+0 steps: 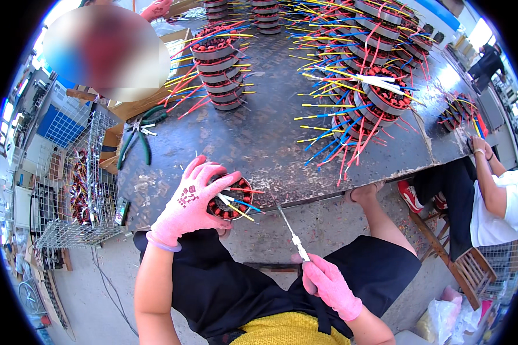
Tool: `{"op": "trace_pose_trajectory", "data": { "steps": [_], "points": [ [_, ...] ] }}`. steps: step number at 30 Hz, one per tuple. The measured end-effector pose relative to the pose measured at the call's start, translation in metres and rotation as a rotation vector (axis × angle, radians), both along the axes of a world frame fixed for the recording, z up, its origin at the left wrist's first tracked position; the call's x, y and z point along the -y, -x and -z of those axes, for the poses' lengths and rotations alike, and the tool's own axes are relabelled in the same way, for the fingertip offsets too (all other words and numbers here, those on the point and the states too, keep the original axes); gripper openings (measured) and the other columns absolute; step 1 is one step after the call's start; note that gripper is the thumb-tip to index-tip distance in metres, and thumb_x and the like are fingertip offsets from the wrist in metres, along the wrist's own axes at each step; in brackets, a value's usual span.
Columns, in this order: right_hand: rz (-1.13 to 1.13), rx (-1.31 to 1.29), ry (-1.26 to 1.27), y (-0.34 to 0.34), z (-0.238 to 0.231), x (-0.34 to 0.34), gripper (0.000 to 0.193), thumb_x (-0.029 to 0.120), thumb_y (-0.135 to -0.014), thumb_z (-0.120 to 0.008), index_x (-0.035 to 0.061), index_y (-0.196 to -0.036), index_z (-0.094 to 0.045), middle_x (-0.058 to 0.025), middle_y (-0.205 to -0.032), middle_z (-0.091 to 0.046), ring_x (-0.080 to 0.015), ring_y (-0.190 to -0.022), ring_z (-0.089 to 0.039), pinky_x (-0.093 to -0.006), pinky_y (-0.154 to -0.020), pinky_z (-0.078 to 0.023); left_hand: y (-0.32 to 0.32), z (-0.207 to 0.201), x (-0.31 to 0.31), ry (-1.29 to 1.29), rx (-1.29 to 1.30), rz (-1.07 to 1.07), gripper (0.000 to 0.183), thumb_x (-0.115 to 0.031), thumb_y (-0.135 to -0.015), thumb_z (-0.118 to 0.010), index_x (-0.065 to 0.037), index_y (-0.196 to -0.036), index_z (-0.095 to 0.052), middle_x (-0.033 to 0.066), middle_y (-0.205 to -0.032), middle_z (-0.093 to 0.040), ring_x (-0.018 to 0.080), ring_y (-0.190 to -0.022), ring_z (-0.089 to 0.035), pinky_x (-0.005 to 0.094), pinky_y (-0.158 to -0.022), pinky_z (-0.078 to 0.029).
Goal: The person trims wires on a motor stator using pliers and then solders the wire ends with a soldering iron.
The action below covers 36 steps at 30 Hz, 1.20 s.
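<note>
My left hand, in a pink glove, wraps round a small motor stator at the table's near edge. Red windings ring the stator, and red, blue, yellow and white-sleeved wires stick out of it to the right. In my right hand, also pink-gloved, is a slim tool with a long thin metal shaft and a white section. Its kind is unclear, and my fingers hide the handle end. The shaft points up and left toward the table edge, apart from the stator.
Stacked stators stand at the centre back and right, wires jutting out. Green-handled pliers lie at left, near a wire basket. A seated person is at right; another person stands across the table at far left.
</note>
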State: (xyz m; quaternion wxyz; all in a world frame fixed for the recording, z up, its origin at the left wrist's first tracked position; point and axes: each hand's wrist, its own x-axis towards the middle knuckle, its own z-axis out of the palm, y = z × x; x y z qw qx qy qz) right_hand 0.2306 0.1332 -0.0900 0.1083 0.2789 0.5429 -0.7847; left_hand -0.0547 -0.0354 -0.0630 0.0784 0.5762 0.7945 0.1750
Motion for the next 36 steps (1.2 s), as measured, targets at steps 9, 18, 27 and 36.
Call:
{"op": "trace_pose_trajectory", "data": {
  "steps": [9,18,27,36],
  "points": [
    [0.032,0.015,0.060,0.0016,-0.0024,0.0031,0.036,0.024,-0.102,-0.046,0.0004,-0.128,-0.054,0.0036,-0.064,-0.045,-0.0054,-0.057,-0.042,-0.0220,-0.053,-0.035,0.0056,0.0028,0.0005,-0.042,0.036,0.045,0.089,-0.030,-0.049,-0.086,-0.012,-0.130,-0.054,0.0108,-0.130,-0.051,0.0320,-0.130,-0.042,0.0516,-0.117,-0.021],
    [0.006,0.014,0.015,-0.0003,-0.0029,0.0041,0.036,0.023,-0.102,-0.045,0.0007,-0.128,-0.054,0.0039,-0.065,-0.045,-0.0054,-0.058,-0.043,-0.0220,-0.055,-0.036,0.0044,0.0066,0.0002,-0.051,0.009,0.033,0.091,-0.032,-0.047,-0.086,-0.013,-0.131,-0.055,0.0106,-0.130,-0.051,0.0329,-0.131,-0.041,0.0520,-0.117,-0.020],
    [0.017,0.039,0.070,-0.0003,-0.0066,0.0053,0.036,0.023,-0.102,-0.044,0.0022,-0.129,-0.054,0.0018,-0.065,-0.047,-0.0066,-0.057,-0.044,-0.0231,-0.055,-0.036,0.0055,0.0042,-0.0011,-0.047,0.018,0.046,0.090,-0.031,-0.049,-0.086,-0.012,-0.131,-0.055,0.0099,-0.131,-0.051,0.0315,-0.131,-0.041,0.0516,-0.117,-0.020],
    [0.000,0.034,0.025,-0.0017,-0.0061,0.0040,0.035,0.023,-0.101,-0.045,0.0016,-0.128,-0.055,0.0007,-0.066,-0.047,-0.0073,-0.058,-0.045,-0.0237,-0.055,-0.038,0.0050,0.0060,-0.0012,-0.040,0.017,0.046,0.090,-0.033,-0.050,-0.085,-0.012,-0.132,-0.054,0.0101,-0.132,-0.051,0.0323,-0.132,-0.041,0.0514,-0.118,-0.019]
  ]
}}
